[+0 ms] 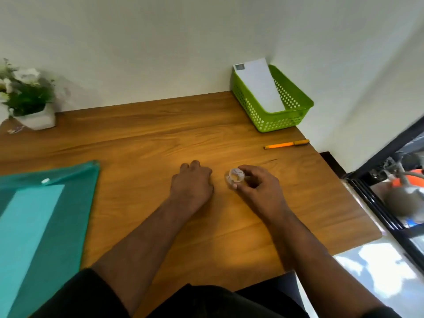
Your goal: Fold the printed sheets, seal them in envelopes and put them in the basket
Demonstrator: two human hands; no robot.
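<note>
**Tape roll in hand, one envelope in the basket**

Meanwhile, at the far left stands a white pot of green leaves and pale flowers [27, 97]. Nearer lies a translucent teal plastic folder [46, 216] with a pale sheet [29, 226] showing through it, probably the printed sheets still to fold. On the brown wooden desk [142, 138] the left hand [191, 182] rests knuckles up, fingers curled under; whether it holds anything cannot be told. The right hand [257, 187] pinches a small clear roll of tape [235, 177] between thumb and fingertips. Judging by this, the person would do well to set the roll aside within reach. Farther right lies an orange pen [286, 144]. The green perforated plastic basket [296, 115] holds one white envelope [257, 86], leaning on its back wall.
</note>
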